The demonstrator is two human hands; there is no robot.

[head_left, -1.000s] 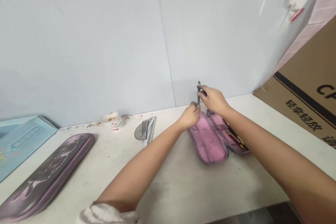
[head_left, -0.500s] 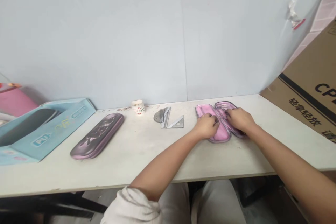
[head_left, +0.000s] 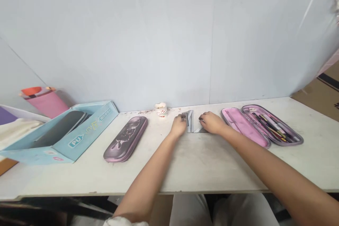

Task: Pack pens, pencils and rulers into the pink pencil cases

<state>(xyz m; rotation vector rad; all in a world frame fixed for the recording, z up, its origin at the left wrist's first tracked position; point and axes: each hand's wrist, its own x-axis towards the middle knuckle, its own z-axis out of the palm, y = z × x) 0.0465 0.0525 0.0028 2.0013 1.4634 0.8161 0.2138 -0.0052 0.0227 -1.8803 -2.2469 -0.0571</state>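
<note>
Several flat, clear rulers lie together mid-table: an upright set square (head_left: 190, 122), a triangular set square (head_left: 200, 129) beside it, and a protractor largely hidden by my left hand. My left hand (head_left: 179, 125) rests at their left side, with its partly bent fingers against the protractor. From the right, my right hand (head_left: 212, 123) reaches over the triangular set square, fingers apart and fingertips low on it. To the right lies an open pencil case (head_left: 245, 129), pink inside, with several pens (head_left: 272, 125) in its right half.
A closed dark pencil case (head_left: 125, 139) with pink trim lies left of my hands. Behind it stands a paper cup (head_left: 161, 110) near the wall. A light blue box (head_left: 87, 132) holding a dark case is at far left, a cardboard box (head_left: 321, 93) at far right.
Both hands have left the open pencil case and moved left to the rulers. Pens in the case now show. The view has turned left.
</note>
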